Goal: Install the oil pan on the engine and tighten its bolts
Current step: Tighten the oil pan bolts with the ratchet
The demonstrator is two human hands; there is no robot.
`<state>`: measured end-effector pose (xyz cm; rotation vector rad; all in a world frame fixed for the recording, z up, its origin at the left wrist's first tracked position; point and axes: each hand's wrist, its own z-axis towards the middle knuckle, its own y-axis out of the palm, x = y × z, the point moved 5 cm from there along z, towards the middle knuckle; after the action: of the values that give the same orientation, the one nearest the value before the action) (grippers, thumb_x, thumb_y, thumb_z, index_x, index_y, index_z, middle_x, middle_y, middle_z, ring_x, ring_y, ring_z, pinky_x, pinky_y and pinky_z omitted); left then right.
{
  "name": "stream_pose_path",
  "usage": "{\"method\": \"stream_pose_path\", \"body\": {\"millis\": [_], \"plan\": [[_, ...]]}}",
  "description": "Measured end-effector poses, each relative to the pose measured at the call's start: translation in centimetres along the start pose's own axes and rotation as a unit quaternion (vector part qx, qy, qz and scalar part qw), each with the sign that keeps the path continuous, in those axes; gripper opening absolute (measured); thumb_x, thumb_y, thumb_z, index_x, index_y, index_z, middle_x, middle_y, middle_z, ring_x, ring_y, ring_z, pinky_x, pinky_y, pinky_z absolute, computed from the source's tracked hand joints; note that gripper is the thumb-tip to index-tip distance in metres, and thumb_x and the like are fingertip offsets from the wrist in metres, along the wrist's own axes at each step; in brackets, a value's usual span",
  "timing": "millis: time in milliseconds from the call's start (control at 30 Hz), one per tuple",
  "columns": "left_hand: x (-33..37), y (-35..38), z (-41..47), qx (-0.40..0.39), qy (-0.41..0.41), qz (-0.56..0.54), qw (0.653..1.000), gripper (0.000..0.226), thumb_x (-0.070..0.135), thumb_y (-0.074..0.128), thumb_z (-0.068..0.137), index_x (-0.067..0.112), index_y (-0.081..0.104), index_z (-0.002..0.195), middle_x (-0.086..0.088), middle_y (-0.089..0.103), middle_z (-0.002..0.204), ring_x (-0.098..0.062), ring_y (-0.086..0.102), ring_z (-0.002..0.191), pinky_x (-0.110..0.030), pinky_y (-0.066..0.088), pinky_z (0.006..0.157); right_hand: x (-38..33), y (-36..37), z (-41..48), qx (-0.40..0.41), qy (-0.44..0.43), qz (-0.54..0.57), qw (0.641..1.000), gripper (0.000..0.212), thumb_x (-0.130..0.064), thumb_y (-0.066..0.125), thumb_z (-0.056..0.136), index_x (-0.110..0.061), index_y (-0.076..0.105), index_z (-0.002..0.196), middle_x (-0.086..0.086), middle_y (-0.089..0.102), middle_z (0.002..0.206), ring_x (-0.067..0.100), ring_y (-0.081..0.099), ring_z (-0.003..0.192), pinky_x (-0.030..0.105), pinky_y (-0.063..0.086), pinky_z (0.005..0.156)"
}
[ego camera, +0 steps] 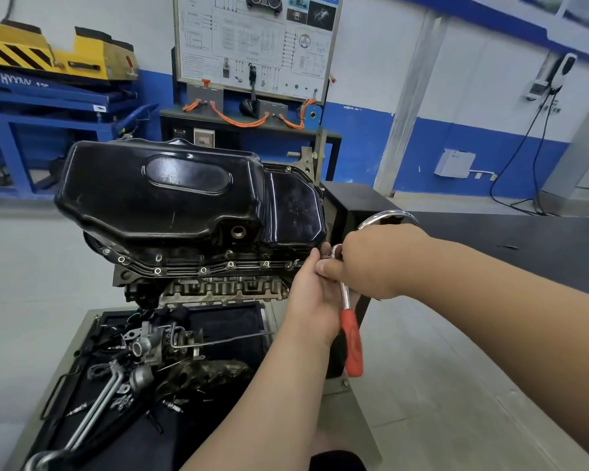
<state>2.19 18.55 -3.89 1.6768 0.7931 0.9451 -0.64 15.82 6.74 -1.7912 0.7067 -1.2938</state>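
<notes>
By the oil pan (170,198), near right, the ratchet (352,341) is gripped in the right hand (371,263); for the left hand (315,294), hold cannot be told.

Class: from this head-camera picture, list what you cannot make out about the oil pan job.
1. Head view: the ratchet head and its bolt, covered by the right hand and left hand.
2. Head view: the oil pan far-side bolts, behind the pan.
3. Head view: the tray parts, too small; the bottom edge cuts it.
</notes>
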Motion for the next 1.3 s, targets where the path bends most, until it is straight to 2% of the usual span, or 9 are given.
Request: {"method": "stream_pose_path", "body": {"millis": [133, 267, 367, 533, 733, 900, 1033, 1167, 1300], "plan": [[-0.6, -0.2, 0.4, 0.027, 0.011, 0.022, 0.999, 0.023, 0.035, 0.052, 0.096, 0.017, 0.062, 0.085, -0.002, 0.059, 0.097, -0.02, 0.05, 0.099, -0.04, 0.036, 0.109, 0.4, -1.3, -0.3, -0.001, 0.053, -0.05, 0.997, 0.031, -0.034, 0.043, 0.098, -0.018, 0.039, 0.071, -0.004, 0.041, 0.069, 0.014, 0.044, 0.066, 0.026, 0.031, 0.056], [-0.4, 0.0, 0.8, 0.031, 0.023, 0.018, 0.999, 0.026, 0.039, 0.057, 0.092, 0.015, 0.065, 0.088, -0.003, 0.057, 0.105, -0.02, 0.049, 0.1, -0.039, 0.037, 0.108, -0.3, -2.4, -0.4, 0.126, 0.017, -0.165, 0.978, 0.019, -0.026, 0.037, 0.098, -0.015, 0.052, 0.102, 0.005, 0.055, 0.101, 0.025, 0.049, 0.1, 0.035, 0.032, 0.077], [0.4, -0.1, 0.7, 0.011, 0.031, 0.01, 0.999, 0.034, 0.04, 0.055, 0.093, 0.015, 0.069, 0.077, -0.004, 0.06, 0.096, -0.02, 0.053, 0.101, -0.038, 0.042, 0.103, 0.1, -2.3, 0.1, 0.093, 0.004, -0.096, 0.991, 0.022, -0.031, 0.03, 0.1, -0.017, 0.047, 0.097, -0.001, 0.056, 0.095, 0.018, 0.047, 0.079, 0.031, 0.034, 0.068], [-0.1, -0.3, 0.7, -0.021, 0.019, 0.034, 0.999, 0.038, 0.034, 0.045, 0.099, 0.012, 0.072, 0.085, -0.004, 0.066, 0.081, -0.016, 0.056, 0.077, -0.031, 0.048, 0.071, 1.3, -1.0, 1.6, -0.028, -0.022, -0.063, 0.997, 0.033, -0.018, 0.039, 0.101, -0.02, 0.039, 0.134, -0.005, 0.043, 0.07, 0.014, 0.045, 0.06, 0.027, 0.038, 0.049], [-0.5, 0.1, 1.0, -0.005, -0.005, 0.034, 0.999, 0.033, 0.03, 0.046, 0.099, 0.014, 0.069, 0.08, 0.002, 0.06, 0.069, -0.01, 0.045, 0.061, -0.027, 0.038, 0.073, 1.2, -1.1, 0.4, -0.07, -0.021, -0.121, 0.99, 0.029, -0.031, 0.031, 0.103, -0.026, 0.044, 0.128, -0.003, 0.041, 0.072, 0.011, 0.039, 0.059, 0.024, 0.025, 0.045], [-0.6, 0.5, 1.0, 0.031, 0.005, 0.059, 0.998, 0.041, 0.037, 0.055, 0.094, 0.016, 0.066, 0.06, 0.006, 0.047, 0.055, -0.008, 0.038, 0.046, -0.024, 0.037, 0.062, 0.9, -2.5, 0.1, 0.07, 0.068, -0.224, 0.97, 0.019, -0.024, 0.036, 0.097, -0.011, 0.049, 0.104, 0.009, 0.059, 0.105, 0.027, 0.054, 0.098, 0.041, 0.037, 0.088], [0.4, 0.5, 1.0, 0.02, 0.032, 0.063, 0.997, 0.049, 0.039, 0.051, 0.096, 0.019, 0.07, 0.056, 0.003, 0.057, 0.067, -0.013, 0.048, 0.065, -0.03, 0.042, 0.072, 0.6, -2.4, 0.4, 0.061, 0.025, -0.159, 0.985, 0.029, -0.03, 0.031, 0.1, -0.014, 0.048, 0.083, -0.004, 0.049, 0.076, 0.018, 0.044, 0.064, 0.03, 0.032, 0.058], [0.9, 1.0, 0.6, 0.012, 0.022, 0.064, 0.998, 0.039, 0.035, 0.05, 0.097, 0.014, 0.076, 0.078, -0.007, 0.068, 0.106, -0.022, 0.057, 0.097, -0.032, 0.044, 0.08, 0.8, -1.6, 2.0, 0.011, 0.031, 0.029, 0.999, 0.04, -0.021, 0.032, 0.1, -0.019, 0.033, 0.14, 0.001, 0.043, 0.077, 0.021, 0.049, 0.065, 0.028, 0.033, 0.048], [0.6, 1.4, 0.3, 0.035, 0.001, 0.075, 0.997, 0.025, 0.033, 0.054, 0.095, 0.012, 0.066, 0.092, -0.005, 0.065, 0.094, -0.02, 0.06, 0.089, -0.027, 0.043, 0.075, 0.9, -1.4, 1.9, -0.074, 0.03, 0.038, 0.996, 0.02, -0.024, 0.031, 0.101, -0.022, 0.048, 0.112, 0.001, 0.048, 0.063, 0.011, 0.048, 0.046, 0.02, 0.038, 0.045]]}}
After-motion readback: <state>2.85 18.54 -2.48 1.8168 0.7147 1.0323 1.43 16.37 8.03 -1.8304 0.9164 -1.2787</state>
